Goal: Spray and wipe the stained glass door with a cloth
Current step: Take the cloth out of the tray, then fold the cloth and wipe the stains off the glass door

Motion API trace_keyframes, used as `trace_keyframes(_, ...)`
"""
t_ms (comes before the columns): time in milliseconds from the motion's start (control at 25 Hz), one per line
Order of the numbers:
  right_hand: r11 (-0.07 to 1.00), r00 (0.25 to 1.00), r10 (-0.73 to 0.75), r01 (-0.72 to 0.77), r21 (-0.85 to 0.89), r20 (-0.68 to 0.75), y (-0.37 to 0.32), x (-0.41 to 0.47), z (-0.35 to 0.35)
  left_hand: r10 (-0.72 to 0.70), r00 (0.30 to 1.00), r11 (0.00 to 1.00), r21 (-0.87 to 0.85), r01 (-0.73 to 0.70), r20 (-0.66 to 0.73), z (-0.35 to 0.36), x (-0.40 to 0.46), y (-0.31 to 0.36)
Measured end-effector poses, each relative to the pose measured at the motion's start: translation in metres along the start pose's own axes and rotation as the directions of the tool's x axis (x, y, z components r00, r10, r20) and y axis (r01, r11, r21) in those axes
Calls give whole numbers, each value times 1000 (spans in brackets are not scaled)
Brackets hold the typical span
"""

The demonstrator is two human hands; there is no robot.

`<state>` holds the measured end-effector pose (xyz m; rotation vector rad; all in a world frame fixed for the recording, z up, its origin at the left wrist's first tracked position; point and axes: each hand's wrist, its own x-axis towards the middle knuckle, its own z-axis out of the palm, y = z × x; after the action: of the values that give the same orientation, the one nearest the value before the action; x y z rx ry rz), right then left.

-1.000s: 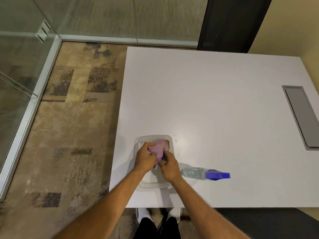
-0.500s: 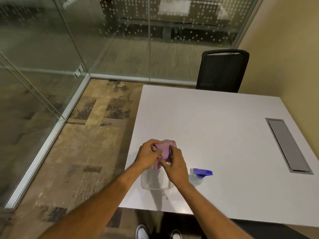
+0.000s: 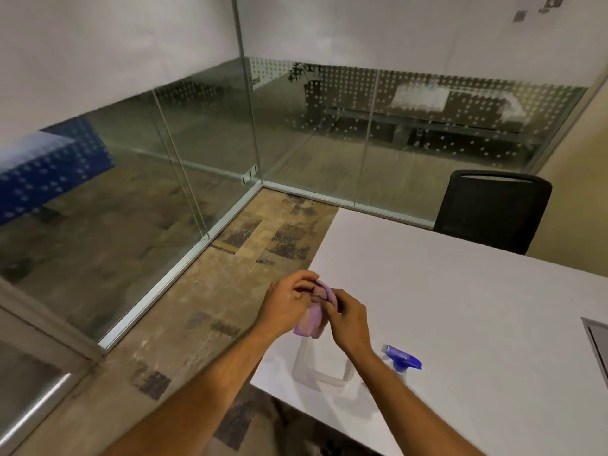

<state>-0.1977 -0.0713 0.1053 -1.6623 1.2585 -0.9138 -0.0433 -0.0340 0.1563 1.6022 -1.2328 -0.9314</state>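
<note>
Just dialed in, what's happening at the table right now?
A person stands at the corner of the white table with both hands around a purple cloth, the left hand and right hand gripping it above a clear plastic container. The spray bottle with the blue head sits on the table beside the right forearm, untouched. The glass walls lie ahead; no spraying or wiping has started.

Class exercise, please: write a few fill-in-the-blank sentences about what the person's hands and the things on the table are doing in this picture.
1. Both hands grip a ____ cloth.
2. The spray bottle has a ____ nozzle.
3. The bottle stands on the white ____.
4. A black ____ stands at the table's far side.

Missing words: purple; blue; table; chair
</note>
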Motion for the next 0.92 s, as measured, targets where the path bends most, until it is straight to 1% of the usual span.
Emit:
trace_keyframes(80, 994, 999, 32, -36, 103, 38, -9, -6, 10, 38, 988, 998, 64, -28, -148, -17, -19, -9)
trace_keyframes(160, 976, 992, 69, -89, 199, 104, -23, -14, 24, 89, 952, 990, 132, -52, -294, -35, -40, -21)
trace_keyframes(240, 948, 977, 84, -140, 286, 198, -40, -24, 44, 105, 916, 988, 147, -51, -388, -59, -63, -36)
trace_keyframes(320, 915, 953, 77, -184, 359, 292, -58, -32, 67, 68, 908, 995, 101, -29, -413, -88, -83, -49)
trace_keyframes(360, 894, 937, 77, -216, 392, 342, -66, -35, 78, 40, 916, 998, 64, -16, -399, -102, -92, -54)
trace_keyframes(480, 829, 853, 61, -332, 449, 518, -96, -45, 119, -58, 927, 996, -83, 29, -370, -145, -119, -68)
trace_keyframes(560, 797, 799, 44, -390, 461, 600, -113, -56, 150, -76, 928, 990, -141, 26, -366, -175, -135, -78)
trace_keyframes(720, 790, 723, 1, -425, 443, 691, -147, -87, 212, -101, 903, 982, -188, 23, -418, -235, -174, -91)
trace_keyframes(840, 798, 669, -2, -446, 405, 743, -173, -112, 259, -71, 875, 989, -148, -1, -479, -282, -209, -103)
trace_keyframes(880, 813, 664, -1, -435, 388, 747, -182, -120, 275, -77, 867, 990, -139, 9, -492, -298, -219, -110)
trace_keyframes(920, 837, 679, -1, -401, 372, 734, -191, -127, 292, -91, 861, 992, -123, 34, -500, -314, -231, -117)
